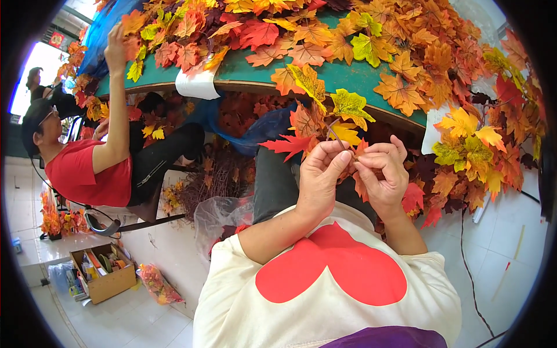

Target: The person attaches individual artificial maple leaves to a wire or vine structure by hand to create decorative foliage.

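Note:
In front of my chest, my left hand point(322, 178) pinches the thin brown stem of an artificial maple leaf spray point(350, 108). Its yellow, orange and red leaves fan out beyond my fingers, up to the table edge. My right hand point(383, 176) is close beside it, thumb and fingertips pressed together by the lower end of the stem. Whatever sits between those right fingertips is too small to make out. A red leaf point(288, 145) sticks out to the left of my left hand.
Heaps of artificial maple leaves point(400, 64) cover the green table point(243, 71). More leaf sprays point(470, 145) hang at its right edge. A co-worker in a red shirt point(87, 171) sits at the left. On the floor stand a cardboard box point(110, 281) and a bag of leaves point(158, 284).

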